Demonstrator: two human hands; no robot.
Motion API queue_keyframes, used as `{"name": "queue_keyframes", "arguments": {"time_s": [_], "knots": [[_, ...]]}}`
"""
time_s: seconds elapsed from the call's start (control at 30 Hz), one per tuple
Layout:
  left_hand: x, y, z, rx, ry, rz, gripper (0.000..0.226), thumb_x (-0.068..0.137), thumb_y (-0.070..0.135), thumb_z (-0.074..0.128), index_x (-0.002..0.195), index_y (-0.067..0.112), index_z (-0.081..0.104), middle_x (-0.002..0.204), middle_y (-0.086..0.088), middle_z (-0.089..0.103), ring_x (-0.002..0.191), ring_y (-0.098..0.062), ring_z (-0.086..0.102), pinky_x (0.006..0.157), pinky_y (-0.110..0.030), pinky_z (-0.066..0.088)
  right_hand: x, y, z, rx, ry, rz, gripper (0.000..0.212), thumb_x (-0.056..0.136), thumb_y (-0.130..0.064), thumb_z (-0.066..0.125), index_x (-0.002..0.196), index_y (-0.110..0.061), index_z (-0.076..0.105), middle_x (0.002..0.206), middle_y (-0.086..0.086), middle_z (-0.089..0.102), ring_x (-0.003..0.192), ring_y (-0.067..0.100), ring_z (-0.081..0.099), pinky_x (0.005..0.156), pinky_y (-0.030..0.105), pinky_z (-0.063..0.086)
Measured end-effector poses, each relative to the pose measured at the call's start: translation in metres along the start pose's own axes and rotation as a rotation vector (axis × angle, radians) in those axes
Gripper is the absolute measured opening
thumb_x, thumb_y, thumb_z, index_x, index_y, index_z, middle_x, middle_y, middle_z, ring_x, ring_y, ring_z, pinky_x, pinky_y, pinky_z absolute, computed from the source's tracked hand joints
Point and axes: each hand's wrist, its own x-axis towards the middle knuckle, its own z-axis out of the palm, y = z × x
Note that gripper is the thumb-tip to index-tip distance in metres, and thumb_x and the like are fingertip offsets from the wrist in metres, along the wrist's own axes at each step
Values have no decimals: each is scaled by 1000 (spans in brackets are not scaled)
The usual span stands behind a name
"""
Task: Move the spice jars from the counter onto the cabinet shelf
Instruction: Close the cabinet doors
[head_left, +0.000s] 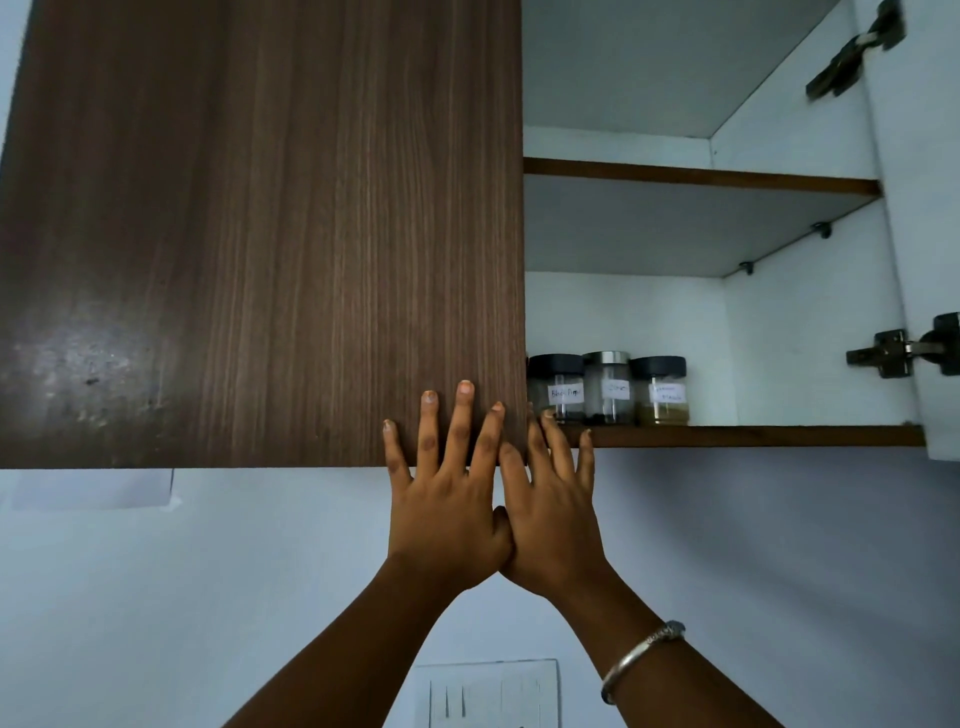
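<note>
Three spice jars stand side by side on the lower cabinet shelf (753, 436): a black-lidded jar (557, 387) at the left, a silver-lidded jar (608, 387) in the middle and a black-lidded jar (662, 389) with yellowish contents at the right. Each carries a white handwritten label. My left hand (447, 483) lies flat with spread fingers on the lower right corner of the brown left cabinet door (260, 234). My right hand (553, 493) is beside it, fingers straight, its fingertips reaching the shelf's front edge just behind the door's edge. Neither hand holds anything.
The upper shelf (701, 179) is bare. The right cabinet door (930, 208) is swung open, with hinges (883, 358) on its inner side. A white switch plate (488, 693) sits on the wall below, and a paper (93, 488) hangs under the left door.
</note>
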Motion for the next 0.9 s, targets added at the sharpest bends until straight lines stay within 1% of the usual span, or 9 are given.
{"name": "queue_keyframes", "arguments": {"time_s": [0.13, 0.17, 0.27, 0.3, 0.37, 0.4, 0.47, 0.63, 0.9], "knots": [[0, 1, 0, 23, -6, -5, 82, 69, 56, 52, 142, 20, 36, 151, -12, 28, 138, -39, 23, 104, -65, 16, 0, 0, 2, -5, -24, 1, 87, 61, -59, 66, 132, -17, 38, 132, 17, 55, 129, 38, 44, 102, 64, 28], [-1, 0, -1, 23, -20, -5, 84, 71, 57, 50, 144, 21, 30, 154, -11, 20, 140, -38, 16, 106, -64, 12, -1, 0, 1, -6, -39, 0, 87, 62, -60, 64, 133, -17, 38, 132, 17, 54, 129, 38, 43, 102, 64, 28], [0, -3, -5, 42, -97, 5, 91, 79, 63, 40, 148, 28, -7, 152, -4, -24, 141, -34, -19, 109, -60, -6, -1, 0, -7, 2, -122, 9, 90, 65, -59, 61, 139, -14, 38, 140, 19, 46, 135, 39, 34, 105, 63, 22], [1, -4, -6, 50, -135, 7, 93, 79, 65, 39, 146, 29, -15, 151, -2, -30, 140, -33, -23, 110, -60, -7, -1, 1, -9, 9, -150, 3, 92, 69, -57, 59, 144, -14, 28, 147, 20, 36, 140, 38, 24, 109, 61, 14], [-1, -4, -14, 33, -219, 16, 100, 78, 66, 44, 145, 28, -20, 154, -2, -26, 141, -33, -21, 111, -59, -2, -3, 3, -13, 27, -228, -27, 98, 75, -52, 54, 149, -19, -1, 156, 18, 7, 144, 34, -4, 113, 52, -4], [-2, -3, -20, 8, -268, 24, 103, 77, 66, 48, 144, 28, -20, 155, -2, -24, 142, -32, -20, 111, -59, 1, -5, 4, -16, 22, -271, -28, 101, 77, -51, 55, 147, -22, -12, 157, 17, -4, 144, 33, -12, 113, 49, -9], [-8, -4, -29, -51, -375, 53, 106, 77, 64, 53, 143, 30, -22, 155, 0, -24, 142, -32, -19, 111, -59, 6, -12, 5, -25, 1, -323, 5, 105, 79, -52, 57, 145, -25, -20, 155, 18, -15, 143, 33, -16, 114, 47, -8], [-34, -2, -58, -91, -583, 145, 108, 80, 46, 62, 143, 27, -24, 154, -1, -27, 142, -32, -18, 112, -57, 8, -30, 9, -73, 11, -378, 145, 99, 83, -55, 53, 145, -27, -19, 155, 16, -17, 142, 36, -15, 116, 47, 3], [-42, 59, -147, -282, -502, 271, 107, 80, 36, 64, 145, 20, -19, 155, -1, -23, 144, -28, -13, 114, -51, 14, -53, 9, -203, -88, -386, 177, 91, 84, -54, 54, 149, -22, -1, 158, 10, -1, 144, 33, -5, 114, 46, 18]]}}
